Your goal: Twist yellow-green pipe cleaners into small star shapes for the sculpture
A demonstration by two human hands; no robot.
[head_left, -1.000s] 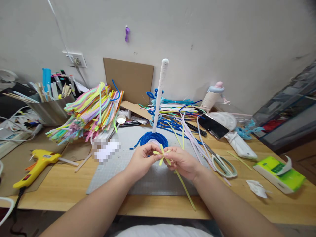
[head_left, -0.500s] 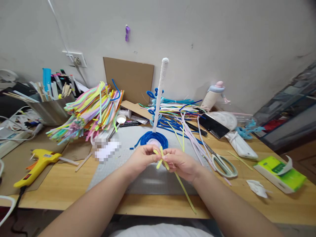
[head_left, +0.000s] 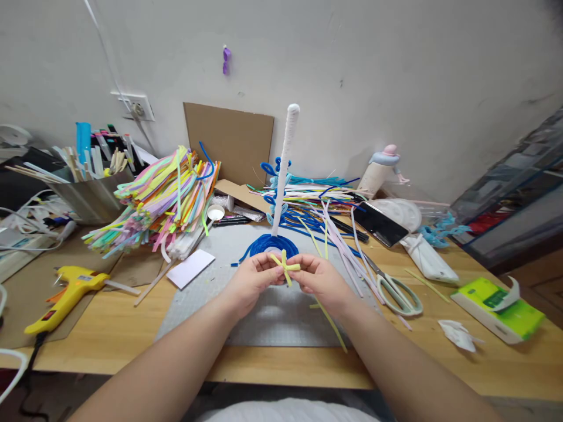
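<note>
Between my hands is a small yellow pipe-cleaner piece (head_left: 285, 266) with several short arms spreading from a centre. My left hand (head_left: 253, 281) pinches it from the left, and my right hand (head_left: 323, 282) pinches its right side. A long yellow strip (head_left: 332, 328) hangs below my right hand; whether it joins the small piece is hidden. Just behind my hands lies a dark blue coiled base (head_left: 268, 241), partly covered by them, with a white fuzzy rod (head_left: 284, 170) standing upright from it. Blue and light blue loops (head_left: 270, 168) show beside the rod.
A grey cutting mat (head_left: 197, 310) lies under my hands. Scissors (head_left: 400, 295), loose strips, a phone (head_left: 382, 224) and a green tissue pack (head_left: 501, 310) are on the right. A yellow glue gun (head_left: 65, 296), a white card (head_left: 191, 268) and a pipe-cleaner bundle (head_left: 167, 199) are on the left.
The small yellow piece has turned and risen slightly between my fingers. My right hand has shifted up a little, and the hanging strip's lower end has moved up and left.
</note>
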